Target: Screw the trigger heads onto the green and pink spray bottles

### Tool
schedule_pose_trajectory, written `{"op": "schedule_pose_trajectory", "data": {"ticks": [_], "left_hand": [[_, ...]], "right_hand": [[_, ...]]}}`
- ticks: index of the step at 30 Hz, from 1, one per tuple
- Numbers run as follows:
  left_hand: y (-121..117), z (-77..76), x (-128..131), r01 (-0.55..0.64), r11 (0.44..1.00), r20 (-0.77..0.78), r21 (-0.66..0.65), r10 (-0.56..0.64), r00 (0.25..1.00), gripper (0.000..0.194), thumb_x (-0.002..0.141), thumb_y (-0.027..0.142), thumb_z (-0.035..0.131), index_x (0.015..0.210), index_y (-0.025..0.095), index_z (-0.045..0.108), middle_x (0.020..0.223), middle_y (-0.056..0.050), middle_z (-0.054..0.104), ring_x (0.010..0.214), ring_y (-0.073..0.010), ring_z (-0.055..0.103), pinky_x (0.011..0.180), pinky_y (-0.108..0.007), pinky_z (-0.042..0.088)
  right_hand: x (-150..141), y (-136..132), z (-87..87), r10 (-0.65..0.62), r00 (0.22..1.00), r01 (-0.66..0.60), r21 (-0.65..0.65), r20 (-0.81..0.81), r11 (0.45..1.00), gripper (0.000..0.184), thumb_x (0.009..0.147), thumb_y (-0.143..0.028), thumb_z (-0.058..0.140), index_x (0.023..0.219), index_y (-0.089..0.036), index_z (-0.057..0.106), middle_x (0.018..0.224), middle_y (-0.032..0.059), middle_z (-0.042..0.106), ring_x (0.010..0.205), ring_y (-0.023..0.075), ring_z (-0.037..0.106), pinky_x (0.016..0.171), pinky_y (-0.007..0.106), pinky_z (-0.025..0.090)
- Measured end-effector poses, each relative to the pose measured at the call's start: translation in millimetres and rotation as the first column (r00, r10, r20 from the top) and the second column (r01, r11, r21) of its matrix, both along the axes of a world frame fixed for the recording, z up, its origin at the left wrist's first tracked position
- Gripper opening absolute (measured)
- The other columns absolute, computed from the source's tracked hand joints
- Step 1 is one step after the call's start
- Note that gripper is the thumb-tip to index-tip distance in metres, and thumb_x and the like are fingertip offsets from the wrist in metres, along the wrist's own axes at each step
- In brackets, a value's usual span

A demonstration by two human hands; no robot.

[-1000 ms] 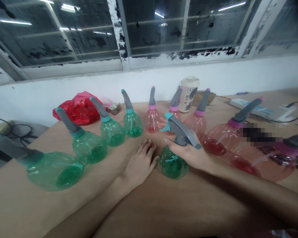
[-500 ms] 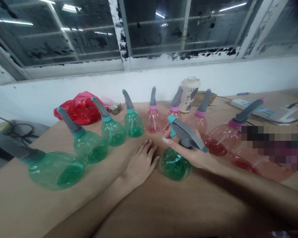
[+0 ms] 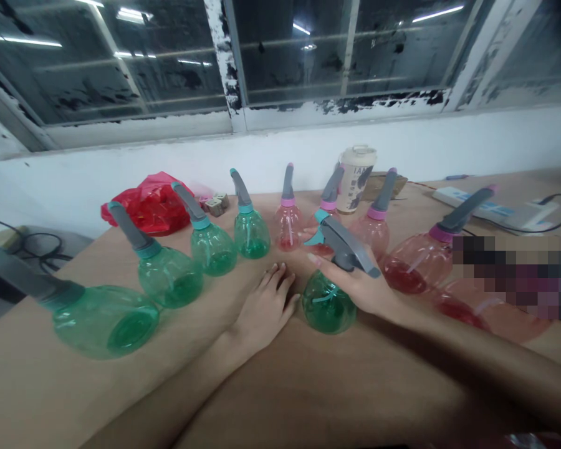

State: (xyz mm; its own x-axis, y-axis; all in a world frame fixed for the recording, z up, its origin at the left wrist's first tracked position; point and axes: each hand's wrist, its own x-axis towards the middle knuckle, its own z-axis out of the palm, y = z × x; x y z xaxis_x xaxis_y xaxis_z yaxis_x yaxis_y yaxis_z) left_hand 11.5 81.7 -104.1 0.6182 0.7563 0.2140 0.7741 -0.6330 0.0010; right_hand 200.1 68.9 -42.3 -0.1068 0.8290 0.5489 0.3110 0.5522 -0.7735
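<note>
My left hand [image 3: 267, 305] lies flat on the table, palm down with its fingers stretched out, holding nothing. Just right of it a green spray bottle [image 3: 330, 308], with a grey head and teal nozzle, stands on the table with green liquid inside. My right hand [image 3: 362, 284] is around its neck from the right, the thumb and a finger stretched out apart on either side below the nozzle. The teal trigger shows free between them. The other fingers are partly hidden behind the spray head.
Several green spray bottles [image 3: 171, 274] curve along the left, and several pink ones [image 3: 287, 227] along the back and right. Behind are a red plastic bag [image 3: 149, 206], a paper cup [image 3: 355, 178] and a white power strip [image 3: 505, 209]. A window wall closes the back.
The green spray bottle by my right hand has shifted slightly left and away from me. My right fingers have straightened off its trigger. My left hand has stayed still.
</note>
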Motion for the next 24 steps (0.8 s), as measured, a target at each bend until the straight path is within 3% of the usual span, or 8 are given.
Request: {"op": "schedule_pose_trajectory", "data": {"ticks": [6, 18, 24], "left_hand": [[0.2, 0.2, 0.5, 0.002, 1.000, -0.020, -0.002, -0.002, 1.000, 0.044, 0.096, 0.032, 0.034, 0.130, 0.007, 0.046, 0.140, -0.019, 0.044, 0.133, -0.0280, 0.037, 0.108, -0.046, 0.033], [-0.7, 1.2, 0.4, -0.006, 1.000, -0.027, 0.000, 0.006, 1.000, 0.044, 0.095, 0.032, 0.036, 0.130, 0.007, 0.046, 0.140, -0.019, 0.044, 0.132, -0.0285, 0.037, 0.108, -0.045, 0.034], [0.2, -0.4, -0.1, 0.005, 1.000, -0.009, 0.004, -0.005, 1.000, 0.043, 0.095, 0.032, 0.036, 0.129, 0.007, 0.046, 0.139, -0.019, 0.044, 0.132, -0.0288, 0.038, 0.108, -0.046, 0.033]], "right_hand": [[-1.7, -4.9, 1.6, -0.058, 0.998, 0.058, 0.013, 0.008, 0.998, 0.013, 0.081, -0.030, 0.059, 0.072, -0.021, 0.061, 0.068, -0.0010, 0.059, 0.059, 0.0131, 0.053, 0.058, 0.029, 0.047], [-1.1, -0.1, -3.7, -0.039, 0.999, 0.040, -0.019, 0.023, 0.999, 0.018, 0.081, -0.031, 0.059, 0.065, -0.023, 0.059, 0.060, -0.0008, 0.057, 0.059, 0.0157, 0.055, 0.056, 0.030, 0.048], [-3.1, -2.7, -2.9, -0.074, 0.997, 0.073, -0.043, -0.017, 0.996, 0.011, 0.077, -0.030, 0.063, 0.082, -0.021, 0.061, 0.058, -0.0044, 0.053, 0.051, 0.0113, 0.047, 0.049, 0.026, 0.044]]}}
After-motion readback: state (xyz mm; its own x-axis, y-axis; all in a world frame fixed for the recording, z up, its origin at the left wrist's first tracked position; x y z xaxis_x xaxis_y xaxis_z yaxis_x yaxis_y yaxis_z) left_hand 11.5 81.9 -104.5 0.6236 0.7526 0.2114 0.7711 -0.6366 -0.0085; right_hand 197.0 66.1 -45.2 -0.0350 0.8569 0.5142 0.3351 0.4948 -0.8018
